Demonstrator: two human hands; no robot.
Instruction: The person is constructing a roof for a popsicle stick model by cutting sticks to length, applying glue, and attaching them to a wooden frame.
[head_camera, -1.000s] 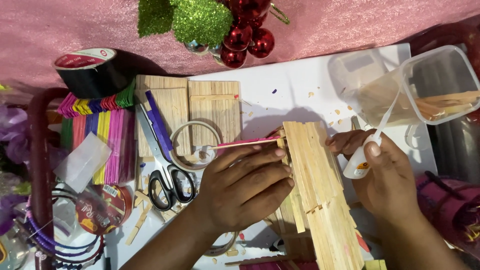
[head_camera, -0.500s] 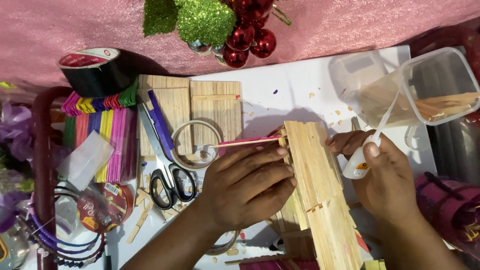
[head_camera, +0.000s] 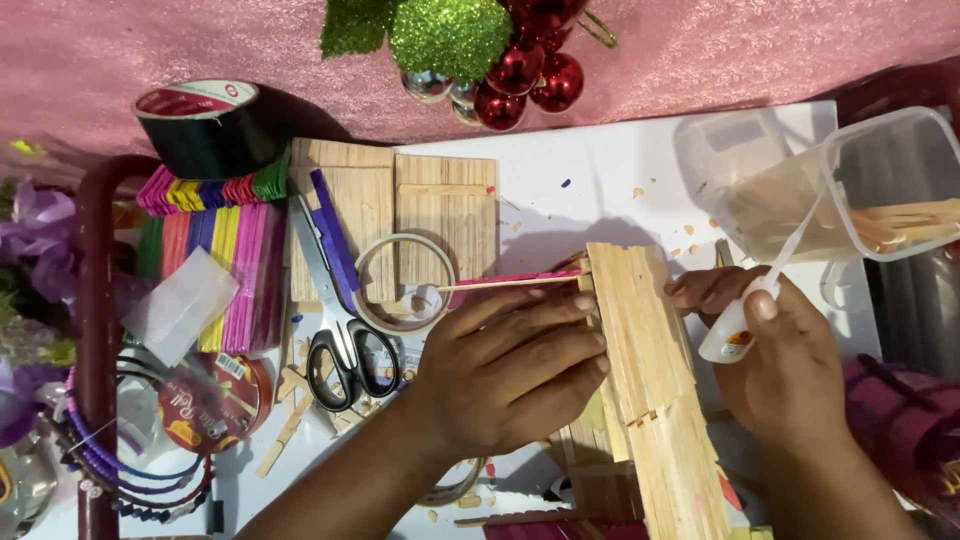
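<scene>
A structure of glued wooden craft sticks (head_camera: 645, 370) stands on the white sheet (head_camera: 610, 170) in the middle. My left hand (head_camera: 505, 370) lies flat against its left side, fingers pressing the sticks. A thin pink and plain stick (head_camera: 505, 283) juts out to the left just above those fingers. My right hand (head_camera: 785, 365) is on the structure's right side and grips a small white glue bottle (head_camera: 733, 335) with a long thin nozzle pointing up and right.
Scissors (head_camera: 340, 320), a clear tape ring (head_camera: 403, 282) and flat wooden stick panels (head_camera: 400, 215) lie left of centre. Coloured sticks (head_camera: 215, 260) and a black tape roll (head_camera: 205, 125) are further left. Clear plastic tubs (head_camera: 880, 190) sit at right; glitter ornaments (head_camera: 480, 50) at the top.
</scene>
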